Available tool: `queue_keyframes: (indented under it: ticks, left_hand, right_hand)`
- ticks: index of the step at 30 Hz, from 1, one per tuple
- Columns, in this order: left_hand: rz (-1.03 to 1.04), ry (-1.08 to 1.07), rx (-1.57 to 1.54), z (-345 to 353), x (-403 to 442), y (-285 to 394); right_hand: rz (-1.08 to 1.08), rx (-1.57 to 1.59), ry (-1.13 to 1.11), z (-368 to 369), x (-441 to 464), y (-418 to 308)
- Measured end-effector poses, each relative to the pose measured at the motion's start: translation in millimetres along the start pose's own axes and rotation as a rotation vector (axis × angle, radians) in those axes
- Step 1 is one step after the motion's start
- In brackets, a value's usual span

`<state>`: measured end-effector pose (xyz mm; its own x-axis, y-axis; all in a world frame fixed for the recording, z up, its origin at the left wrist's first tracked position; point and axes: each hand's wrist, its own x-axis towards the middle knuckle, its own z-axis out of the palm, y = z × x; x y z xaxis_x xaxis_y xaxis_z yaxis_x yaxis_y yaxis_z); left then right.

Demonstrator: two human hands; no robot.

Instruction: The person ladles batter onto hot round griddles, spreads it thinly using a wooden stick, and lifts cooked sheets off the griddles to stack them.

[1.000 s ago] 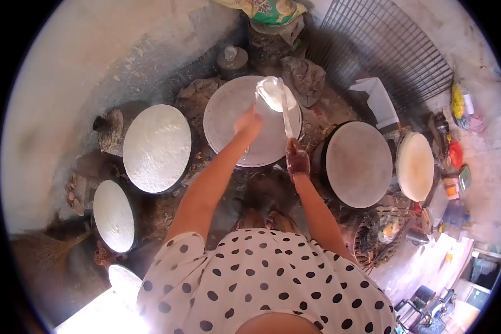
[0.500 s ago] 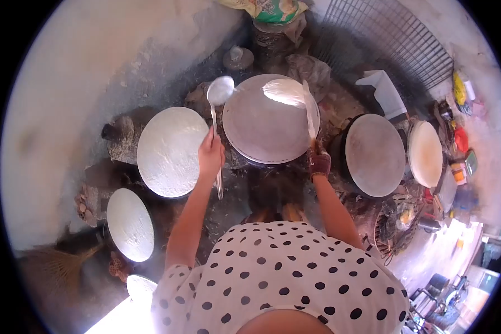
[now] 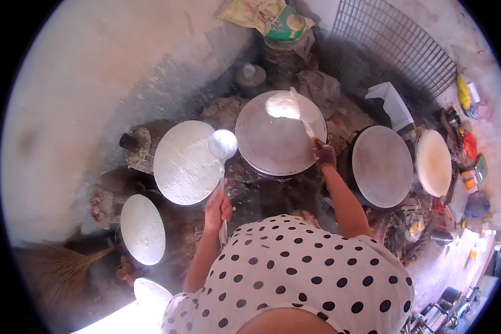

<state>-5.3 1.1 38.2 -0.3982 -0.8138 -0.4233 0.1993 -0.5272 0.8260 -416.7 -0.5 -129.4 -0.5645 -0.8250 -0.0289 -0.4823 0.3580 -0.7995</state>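
Observation:
My left hand [image 3: 218, 208] is wrapped round the handle of a metal ladle [image 3: 222, 145], its bowl over the right edge of a round griddle coated white [image 3: 186, 164]. In my right hand [image 3: 324, 154], which wears a dark glove, is a long flat spatula [image 3: 303, 114]. That blade lies over the right part of the middle griddle [image 3: 273, 142], beside a bright white patch of batter [image 3: 283, 106]. To the right is a bare greyish griddle [image 3: 382, 167].
A smaller white-coated griddle [image 3: 143, 229] is at the left, above a straw broom [image 3: 67, 267]. A stack of pale flatbreads [image 3: 434, 163] stands at the right, near a white box [image 3: 392, 106]. A metal grille [image 3: 395, 39] leans behind.
My left hand has drawn the ladle from the middle griddle leftward and back toward my body. The spatula stays over the middle griddle, and the view has shifted.

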Motion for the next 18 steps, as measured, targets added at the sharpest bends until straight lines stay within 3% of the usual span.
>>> queue_keyframes:
  ticks: [3, 6, 10, 12, 15, 18]
  left_hand:
    - [-0.085, 0.11, -0.126, 1, 3, -21]
    - [-0.092, 0.141, -0.192, 11, -3, -28]
    - [-0.052, 0.171, -0.213, 36, -21, -21]
    - [-0.044, 0.197, -0.198, 41, -30, -26]
    - [-0.032, 0.215, -0.252, 40, -35, -42]
    - [-0.045, 0.188, -0.354, 45, -38, -52]
  right_hand:
    - [-0.017, 0.054, -0.137, 43, 43, -2]
    - [-0.044, 0.189, -0.329, 16, 46, -27]
    - [-0.058, 0.144, -0.375, -30, 60, -2]
    - [0.044, 0.067, -0.125, -39, 42, -6]
    - [-0.116, -0.131, -0.2, 22, 68, 18]
    - [-0.067, 0.017, -0.327, 22, 67, -31]
